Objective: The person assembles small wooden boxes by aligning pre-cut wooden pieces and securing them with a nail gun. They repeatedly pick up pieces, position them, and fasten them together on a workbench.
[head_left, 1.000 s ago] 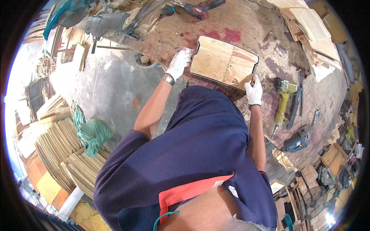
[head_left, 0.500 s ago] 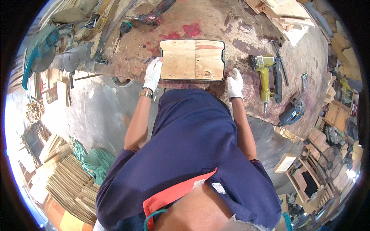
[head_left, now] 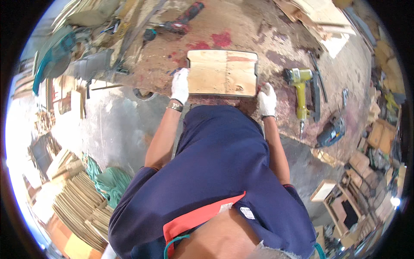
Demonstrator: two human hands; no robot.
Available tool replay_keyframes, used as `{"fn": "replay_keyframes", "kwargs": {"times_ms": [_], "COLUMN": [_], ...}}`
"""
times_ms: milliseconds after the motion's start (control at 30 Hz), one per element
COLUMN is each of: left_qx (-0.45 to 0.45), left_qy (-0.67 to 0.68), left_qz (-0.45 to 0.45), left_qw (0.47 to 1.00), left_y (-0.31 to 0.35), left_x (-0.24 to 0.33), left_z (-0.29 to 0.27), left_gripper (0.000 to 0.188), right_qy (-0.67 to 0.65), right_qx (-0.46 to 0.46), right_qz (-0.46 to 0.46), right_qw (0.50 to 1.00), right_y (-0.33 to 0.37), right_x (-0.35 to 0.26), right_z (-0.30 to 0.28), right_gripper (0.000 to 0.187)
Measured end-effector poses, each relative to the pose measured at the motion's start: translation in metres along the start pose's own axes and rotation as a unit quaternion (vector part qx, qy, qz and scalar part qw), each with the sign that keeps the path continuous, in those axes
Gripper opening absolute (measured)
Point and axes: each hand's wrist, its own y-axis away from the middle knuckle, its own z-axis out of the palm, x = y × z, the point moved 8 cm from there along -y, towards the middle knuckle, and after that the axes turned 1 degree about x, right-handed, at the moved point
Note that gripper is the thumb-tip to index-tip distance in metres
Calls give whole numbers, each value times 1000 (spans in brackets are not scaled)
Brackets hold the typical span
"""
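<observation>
A plywood panel (head_left: 222, 73) with a thin black edging and notched sides lies flat on the worn workbench (head_left: 168, 88). My left hand (head_left: 180, 86), in a white glove with a watch at the wrist, grips the panel's left edge. Its fingertips are partly hidden there. My right hand (head_left: 267, 100), also in a white glove, is beside the panel's lower right corner with its fingers curled in. Whether it holds anything small does not show.
Right of my right hand lie a yellow-green air nailer (head_left: 300, 93) and a dark corded power tool (head_left: 331, 131). At the far left are a red-black drill (head_left: 179, 26) and a teal circular saw (head_left: 56, 56). Wood sheets (head_left: 317, 21) are piled at the far right.
The whole view has shifted, so bench and tools appear slightly further right and lower. My right hand is closer to the panel's right edge; my left hand stays at the left edge.
</observation>
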Motion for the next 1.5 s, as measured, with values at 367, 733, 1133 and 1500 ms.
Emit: {"fn": "replay_keyframes", "kwargs": {"times_ms": [367, 733, 1133, 1500], "left_qx": [-40, 147, 95, -58], "left_qy": [434, 6, -438, -397], "left_qz": [-136, 87, 249, 71], "left_qw": [890, 985, 858, 913], "left_y": [15, 40, 56, 35], "left_x": [67, 136, -9, -76], "left_z": [-2, -165, -118, -95], "left_gripper": [43, 42, 59, 90], "right_qy": [42, 462, 512, 537], "right_qx": [-25, -78, -165, -99], "right_qz": [-55, -311, -377, -320], "right_qw": [997, 827, 754, 774], "right_y": [-2, 45, 51, 25], "right_x": [-5, -88, -76, -95], "right_z": [10, 65, 110, 56], "right_gripper": [51, 74, 36, 37]}}
